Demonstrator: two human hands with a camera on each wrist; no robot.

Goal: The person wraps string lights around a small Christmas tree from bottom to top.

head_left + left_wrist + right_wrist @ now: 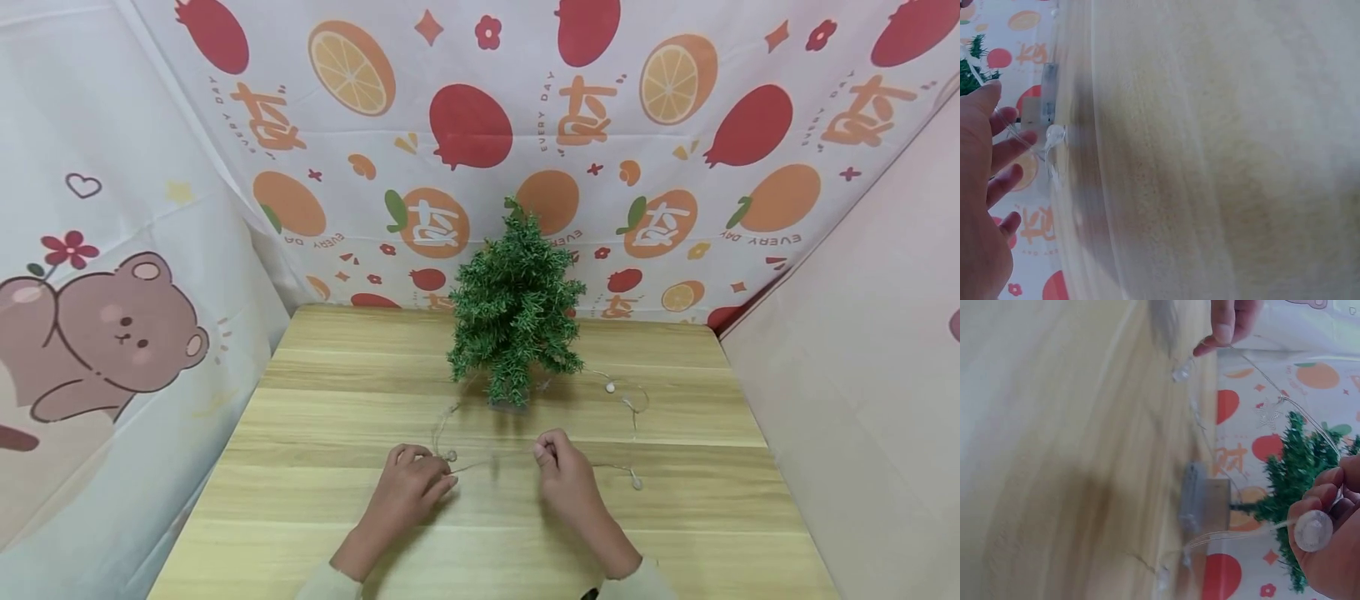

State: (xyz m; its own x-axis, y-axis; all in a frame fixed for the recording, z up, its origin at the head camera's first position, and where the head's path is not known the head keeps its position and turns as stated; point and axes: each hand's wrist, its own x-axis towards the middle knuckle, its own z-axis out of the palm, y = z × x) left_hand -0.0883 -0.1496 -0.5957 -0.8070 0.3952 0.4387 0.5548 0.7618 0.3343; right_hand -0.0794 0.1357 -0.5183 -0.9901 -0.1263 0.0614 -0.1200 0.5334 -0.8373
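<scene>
A thin clear-wired string of lights (633,429) with small clear ornaments loops over the wooden table in front of a small green artificial tree (517,308). My left hand (412,483) pinches the wire near the table, its other fingers loosely spread in the left wrist view. To the right, my right hand (566,475) grips another stretch of it between thumb and curled fingers. The wire runs between both hands, with a clear star (1269,414) hanging from it in the right wrist view. A round clear ornament (1313,530) dangles beside my right palm.
A translucent grey box (1192,497) lies by the tree's pale block base (1217,503). The wooden table (337,375) meets a fruit-print cloth (480,75) at the back. More cloth hangs at the left (112,208) and right sides.
</scene>
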